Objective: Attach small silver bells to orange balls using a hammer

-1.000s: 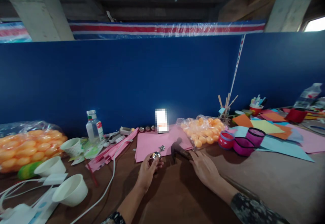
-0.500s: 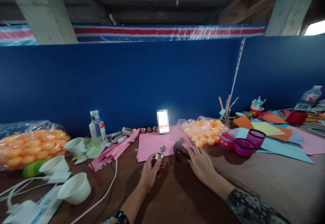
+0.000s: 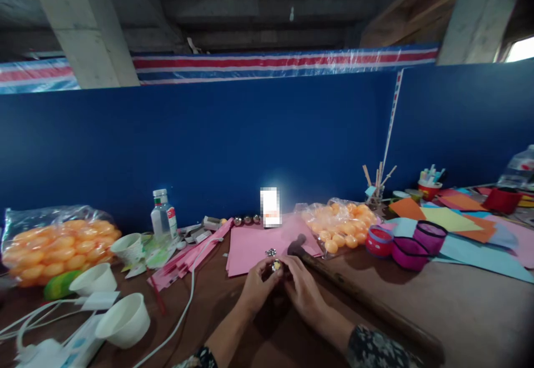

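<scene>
Both hands meet over a shiny metal ball [image 3: 276, 267] in front of the pink paper sheets [image 3: 246, 245].
The left hand [image 3: 256, 287] holds the ball between thumb and fingers, above the brown surface [image 3: 221, 301]; the right hand [image 3: 306, 289] curves in just beside it, fingers bent and close together, though whether they grip the ball too I cannot tell. Small shiny metal pieces [image 3: 271, 252] lie just beyond the ball, near the front edge of the sheets. A hammer [image 3: 367, 298] rests to the right of the right hand, its head by the sheets and its long wooden handle slanting toward the near right. More metal balls [image 3: 247, 219] stand in a row behind the sheets, and a clear bag of orange balls [image 3: 342, 223] sits at their right.
</scene>
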A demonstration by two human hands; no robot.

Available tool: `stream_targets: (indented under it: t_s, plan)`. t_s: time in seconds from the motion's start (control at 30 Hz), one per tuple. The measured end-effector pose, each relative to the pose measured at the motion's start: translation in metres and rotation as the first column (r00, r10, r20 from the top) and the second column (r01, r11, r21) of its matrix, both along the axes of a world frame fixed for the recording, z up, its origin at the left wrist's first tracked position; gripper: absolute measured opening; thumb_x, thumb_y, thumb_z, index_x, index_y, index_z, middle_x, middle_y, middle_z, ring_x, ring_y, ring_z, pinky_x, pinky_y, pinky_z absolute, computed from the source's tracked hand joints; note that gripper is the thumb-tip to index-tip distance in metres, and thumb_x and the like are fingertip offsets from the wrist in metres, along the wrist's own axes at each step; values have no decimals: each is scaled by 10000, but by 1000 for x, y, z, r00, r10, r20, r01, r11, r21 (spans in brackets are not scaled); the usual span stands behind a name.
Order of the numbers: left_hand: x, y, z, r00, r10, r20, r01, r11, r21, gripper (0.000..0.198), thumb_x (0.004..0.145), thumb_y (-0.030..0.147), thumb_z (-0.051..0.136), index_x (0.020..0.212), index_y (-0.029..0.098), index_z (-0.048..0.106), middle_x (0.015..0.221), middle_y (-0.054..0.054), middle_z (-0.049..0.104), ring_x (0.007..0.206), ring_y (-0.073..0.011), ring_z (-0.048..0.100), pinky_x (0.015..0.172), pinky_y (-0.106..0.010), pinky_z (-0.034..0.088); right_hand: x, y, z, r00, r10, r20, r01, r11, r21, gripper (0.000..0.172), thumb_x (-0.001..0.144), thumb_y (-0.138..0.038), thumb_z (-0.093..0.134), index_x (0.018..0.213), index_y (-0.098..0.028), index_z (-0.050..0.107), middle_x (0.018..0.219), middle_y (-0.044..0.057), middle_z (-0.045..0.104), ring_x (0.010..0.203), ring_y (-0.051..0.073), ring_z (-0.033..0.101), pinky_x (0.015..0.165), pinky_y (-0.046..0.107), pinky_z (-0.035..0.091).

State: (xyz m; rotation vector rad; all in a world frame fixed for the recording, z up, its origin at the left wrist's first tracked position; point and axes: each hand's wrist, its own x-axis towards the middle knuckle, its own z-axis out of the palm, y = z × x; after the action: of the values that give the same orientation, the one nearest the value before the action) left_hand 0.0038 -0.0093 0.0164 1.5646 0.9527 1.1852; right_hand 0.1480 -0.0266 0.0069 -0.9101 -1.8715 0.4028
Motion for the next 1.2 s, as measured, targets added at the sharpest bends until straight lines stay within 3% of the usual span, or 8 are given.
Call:
stream_targets:
  t_s: [0.07, 0.17, 0.37, 0.7, 0.93, 1.03, 1.2]
  plan:
    - [7, -1, -1, 998, 25, -49, -23, 999, 36, 343, 770, 359, 518, 1033, 155, 601, 1030, -78, 653, 965, -217, 585, 873, -344, 441, 4, 2, -5, 999, -32, -9, 32, 999, 15, 481, 731, -10, 415, 1172, -201, 433, 1115, 86, 536, 1037, 193, 510, 915, 365, 428]
    - [13, -4, -7, 978, 167, -127, -157, 984, 83, 384, 770, 379, 509, 1090, 179, 582, 1101, -64, 628, 1051, -219, 546, 933, -354, 401, 6, 4, -12, 998, -55, 15, 55, 998, 35, 492, 737, -14, 421, 1192, -203, 422, 1127, 87, 547, 1060, 203, 506, 934, 386, 415]
    - [12, -12, -12, 936, 262, -234, -235, 962, 137, 361, 766, 341, 514, 1078, 176, 592, 1092, -77, 633, 1028, -224, 563, 919, -362, 414, 2, -1, -8, 998, -31, 47, 32, 999, -26, 596, 708, 28, 408, 1243, -234, 403, 1167, 65, 523, 1087, 189, 488, 928, 344, 426]
    - [10, -11, -15, 948, 238, -209, -216, 969, 121, 354, 758, 323, 523, 1078, 195, 600, 1060, -75, 650, 1001, -228, 581, 896, -366, 438, 3, -4, -5, 998, -14, 60, 21, 993, -120, 533, 728, 20, 415, 1194, -234, 456, 1116, 62, 552, 1034, 186, 516, 909, 341, 433]
    - [7, -13, -14, 967, 201, -157, -190, 978, 82, 360, 782, 342, 511, 1107, 196, 569, 1132, -69, 609, 1069, -196, 537, 940, -329, 407, -1, -2, -14, 997, -69, -31, 67, 996, -60, 525, 730, 6, 412, 1203, -222, 418, 1157, 70, 542, 1083, 181, 505, 939, 336, 424]
    - [5, -12, -15, 968, 200, -150, -191, 979, 77, 386, 788, 344, 505, 1142, 195, 545, 1177, -76, 579, 1111, -193, 506, 966, -329, 381, -1, -2, -18, 995, -101, 3, 101, 994, -30, 502, 782, -54, 415, 1256, -215, 374, 1222, 83, 510, 1135, 192, 473, 962, 358, 408]
    - [6, -10, -18, 966, 206, -156, -197, 978, 70, 371, 782, 346, 514, 1123, 206, 561, 1159, -74, 591, 1094, -198, 520, 951, -334, 396, 0, 0, -22, 994, -103, 42, 105, 994, -28, 564, 749, -31, 412, 1282, -209, 367, 1217, 93, 519, 1131, 207, 481, 956, 384, 417]
